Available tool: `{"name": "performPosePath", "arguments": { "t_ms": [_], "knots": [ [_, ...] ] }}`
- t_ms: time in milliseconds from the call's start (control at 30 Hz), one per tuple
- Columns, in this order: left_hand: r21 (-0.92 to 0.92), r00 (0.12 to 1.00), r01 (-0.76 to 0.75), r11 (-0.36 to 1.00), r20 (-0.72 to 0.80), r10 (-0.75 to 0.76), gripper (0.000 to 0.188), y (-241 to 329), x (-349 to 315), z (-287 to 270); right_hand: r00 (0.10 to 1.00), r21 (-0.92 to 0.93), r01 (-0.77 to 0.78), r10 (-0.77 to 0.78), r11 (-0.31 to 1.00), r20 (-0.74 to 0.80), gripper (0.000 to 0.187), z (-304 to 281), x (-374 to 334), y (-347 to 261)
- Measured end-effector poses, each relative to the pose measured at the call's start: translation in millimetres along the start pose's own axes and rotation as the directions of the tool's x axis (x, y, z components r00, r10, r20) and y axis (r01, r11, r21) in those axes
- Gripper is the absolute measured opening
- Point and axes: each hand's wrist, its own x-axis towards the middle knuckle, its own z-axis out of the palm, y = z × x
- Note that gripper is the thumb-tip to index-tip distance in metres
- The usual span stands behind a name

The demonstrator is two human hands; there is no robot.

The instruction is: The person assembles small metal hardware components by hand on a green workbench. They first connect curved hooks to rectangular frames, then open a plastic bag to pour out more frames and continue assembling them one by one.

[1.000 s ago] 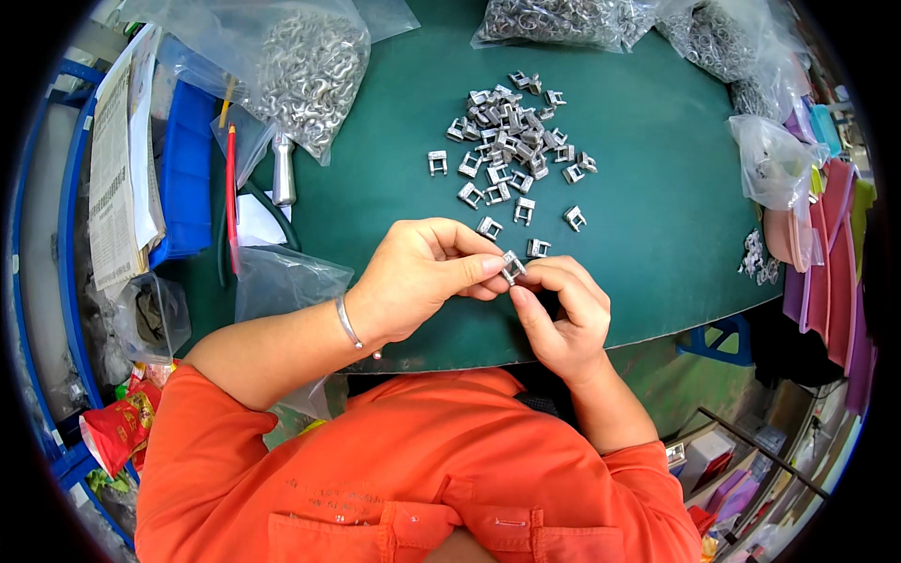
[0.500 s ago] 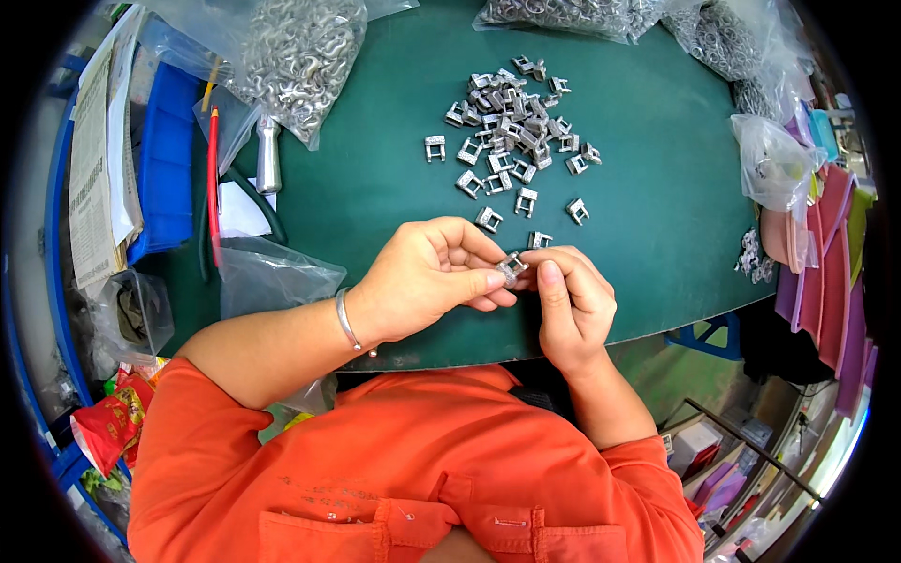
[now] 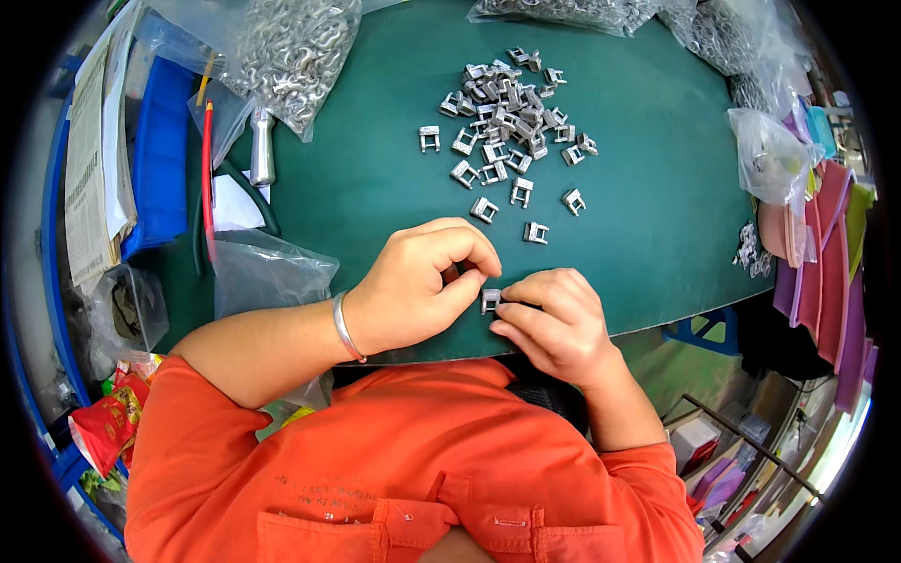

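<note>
Close to the near table edge, a small square-U metal piece (image 3: 490, 299) is at the fingertips of my right hand (image 3: 558, 324), gripped between thumb and forefinger. Just above it, my left hand (image 3: 422, 281) has its thumb and forefinger pinched together; anything between them is too small to make out. A bangle circles my left wrist. Beyond my hands lies a heap of similar U-shaped metal pieces (image 3: 507, 108), with several loose ones spread around its near side. The nearest loose piece (image 3: 536, 233) lies just past my fingers.
The green table (image 3: 657, 225) carries a bag of metal hooks (image 3: 296, 61), a metal-handled tool (image 3: 263, 150), a red pencil-like stick (image 3: 207, 169) and an empty-looking plastic bag (image 3: 267, 272) at left. Bags of metal rings (image 3: 718, 38) stand far right, by small silvery parts (image 3: 749, 251).
The metal piece has come down and left, out of my left fingers and into my right hand's grip. My left fingers have closed into a pinch above it.
</note>
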Motion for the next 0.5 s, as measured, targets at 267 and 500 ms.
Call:
{"name": "performPosePath", "arguments": {
  "t_ms": [267,500],
  "knots": [
    [-0.074,0.986,0.153,0.985,-0.058,-0.157,0.013,4,3,1,0.956,-0.264,-0.293,0.287,0.919,-0.061,0.025,-2,16,17],
    [-0.191,0.985,0.161,0.968,-0.023,-0.169,0.020,0,5,-3,0.964,0.178,-0.212,0.236,0.961,-0.125,0.027,9,20,10]
  ]
}}
